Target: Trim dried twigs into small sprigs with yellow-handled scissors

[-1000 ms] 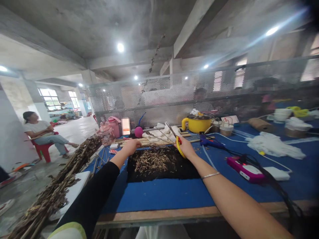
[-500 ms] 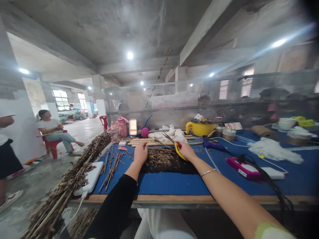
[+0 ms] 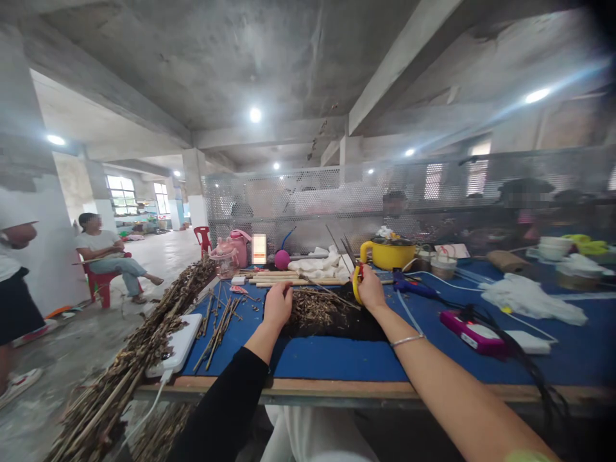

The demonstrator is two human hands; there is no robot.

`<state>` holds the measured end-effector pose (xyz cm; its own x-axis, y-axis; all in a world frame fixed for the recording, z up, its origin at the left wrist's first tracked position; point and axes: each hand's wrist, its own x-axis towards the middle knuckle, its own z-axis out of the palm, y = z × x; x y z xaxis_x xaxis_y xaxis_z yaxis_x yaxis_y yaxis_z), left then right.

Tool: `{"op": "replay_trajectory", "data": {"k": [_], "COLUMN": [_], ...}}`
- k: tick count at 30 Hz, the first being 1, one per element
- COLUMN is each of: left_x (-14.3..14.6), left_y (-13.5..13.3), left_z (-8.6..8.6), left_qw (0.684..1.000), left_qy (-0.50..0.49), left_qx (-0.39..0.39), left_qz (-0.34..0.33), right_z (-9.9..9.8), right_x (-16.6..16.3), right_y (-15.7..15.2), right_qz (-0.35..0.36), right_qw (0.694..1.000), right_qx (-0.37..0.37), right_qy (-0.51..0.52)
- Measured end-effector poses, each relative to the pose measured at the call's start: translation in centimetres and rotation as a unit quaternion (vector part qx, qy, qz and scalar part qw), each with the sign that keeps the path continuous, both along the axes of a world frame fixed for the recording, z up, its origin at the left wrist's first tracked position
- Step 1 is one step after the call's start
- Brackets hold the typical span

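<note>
1. Step in hand, as it looks: trimming dry plant stems w/ scissors. Right hand [image 3: 371, 287] is closed round the yellow-handled scissors [image 3: 355, 277], blades raised up and away from the table [image 3: 337, 360], tips pointing toward the mesh screen [image 3: 298, 199].
2. Left hand [image 3: 278, 303] lies palm-down on the left edge of the pile of dry stems [image 3: 315, 308]; fingers curled over the stalks. Can't tell whether it pinches one stalk or just presses on the heap.
3. The pile sits on a black cloth [image 3: 359, 328] in the middle of the blue table, between both hands, close to the near edge.
4. Next move, prob.: left hand needs one stalk lifted clear of the heap so the blades can close on it alone; blades must first tilt back down.
5. Around: wooden sticks [image 3: 289, 280] lie just behind the pile; loose twigs [image 3: 219, 321] to the left; a white power bank [image 3: 177, 343] at the left corner.
6. Right side: blue glue gun [image 3: 409, 283], pink box [image 3: 469, 330] w/ black cables, yellow pot [image 3: 387, 253] further back.
7. In the way: glue gun cord runs near the right wrist; sticks crowd the space behind the heap.
</note>
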<state>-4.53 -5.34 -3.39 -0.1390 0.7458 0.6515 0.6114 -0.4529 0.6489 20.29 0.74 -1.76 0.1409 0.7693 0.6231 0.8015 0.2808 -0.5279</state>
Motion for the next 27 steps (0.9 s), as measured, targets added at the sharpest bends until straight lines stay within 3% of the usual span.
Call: {"op": "replay_trajectory", "data": {"k": [3, 7, 11, 14, 21, 27], "left_x": [1.5, 4.3, 5.7, 5.3, 1.5, 2.2], "left_y": [0.7, 1.3, 1.5, 1.5, 0.1, -1.7], "left_z": [0.4, 0.9, 0.9, 0.8, 2.2, 1.8], "left_qw": [0.988, 0.911, 0.886, 0.882, 0.848, 0.817], "left_qy": [-0.135, -0.330, -0.359, -0.387, -0.509, -0.481], "left_qx": [-0.050, -0.167, -0.167, -0.155, -0.055, -0.187], "left_qz": [-0.053, -0.185, -0.241, -0.220, -0.138, -0.255], "right_z": [-0.2, -1.0, -1.5, -1.8, -2.7, -2.5], "right_x": [-0.8, -2.5, -3.8, -3.9, -2.0, -0.4], "right_y": [-0.7, -1.7, -2.7, -3.0, -1.2, -0.6], "right_qz": [0.068, 0.132, 0.147, 0.150, 0.076, -0.037], "right_qw": [0.998, 0.989, 0.981, 0.977, 0.982, 0.984], "right_qx": [0.012, -0.006, -0.022, -0.013, -0.122, -0.152], "right_qy": [-0.011, -0.063, -0.125, -0.153, -0.123, -0.088]}}
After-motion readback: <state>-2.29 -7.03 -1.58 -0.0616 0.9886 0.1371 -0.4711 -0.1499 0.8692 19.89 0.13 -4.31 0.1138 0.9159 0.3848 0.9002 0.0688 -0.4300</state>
